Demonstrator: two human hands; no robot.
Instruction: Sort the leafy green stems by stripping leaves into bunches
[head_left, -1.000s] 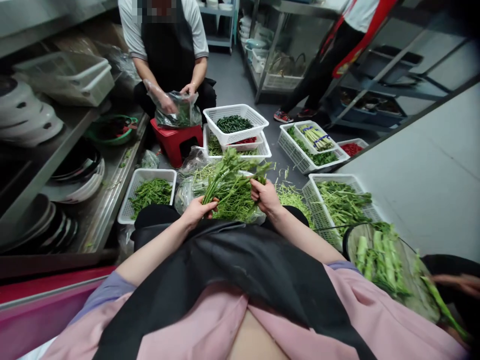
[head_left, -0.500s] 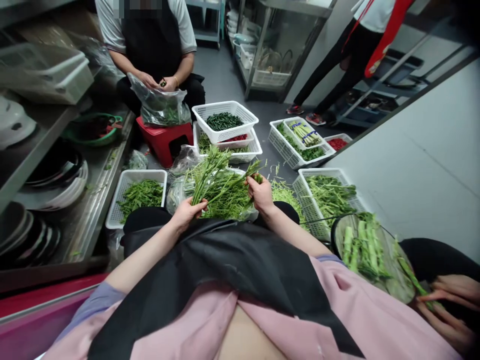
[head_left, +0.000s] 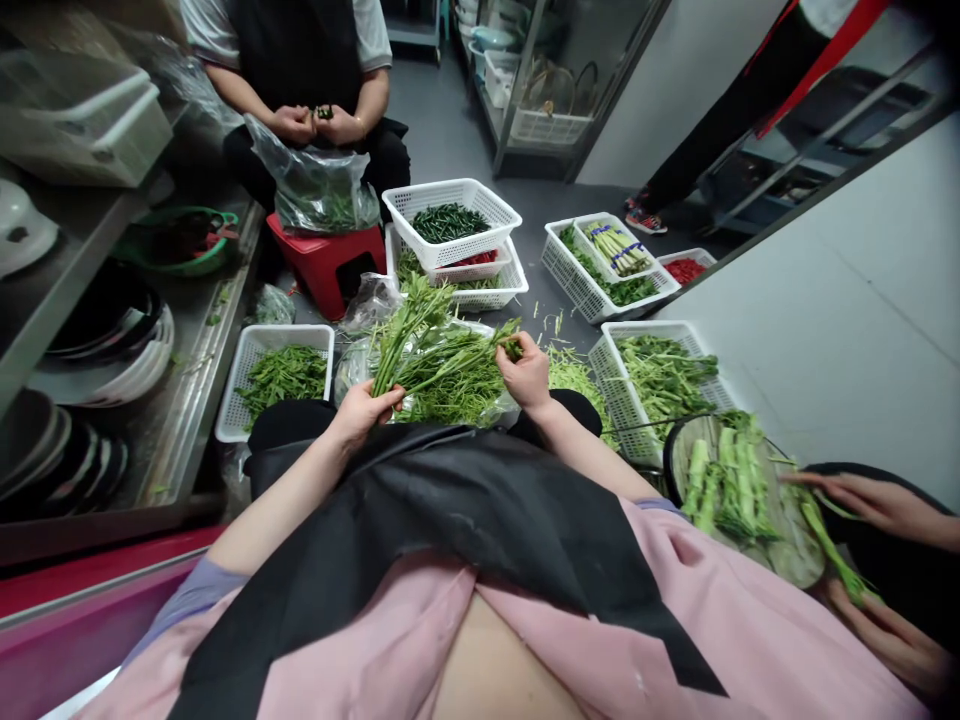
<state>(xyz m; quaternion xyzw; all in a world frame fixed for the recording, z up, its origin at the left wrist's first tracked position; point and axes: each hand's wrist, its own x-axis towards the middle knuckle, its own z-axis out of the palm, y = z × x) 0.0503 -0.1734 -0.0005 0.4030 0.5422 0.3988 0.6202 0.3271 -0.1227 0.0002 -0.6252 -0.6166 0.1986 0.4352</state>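
Observation:
My left hand [head_left: 367, 412] is closed round the lower stems of a bunch of leafy green stalks [head_left: 405, 325], whose tops fan upward. My right hand [head_left: 525, 370] pinches the leafy end of a green stalk [head_left: 484, 347] that slants across from the left bunch. Beneath both hands lies a heap of cut greens [head_left: 450, 395] in a clear plastic bag [head_left: 356, 365] before my knees. Pale trimmings [head_left: 574, 390] are piled on the floor just beyond my right wrist.
Left stands a white basket of leaves [head_left: 285, 385], right a white basket of stalks [head_left: 660, 375]. Ahead are stacked baskets with green chillies [head_left: 450, 223] and a red stool [head_left: 326, 255], where a person works over a bag. At right, a person's hands [head_left: 870, 500] handle a stalk beside a board [head_left: 787, 540].
The view has tilted slightly downward. My hands keep their grip on the greens, nearly unmoved. The co-worker's upper hand at right has moved up and left; the standing person's legs are further right.

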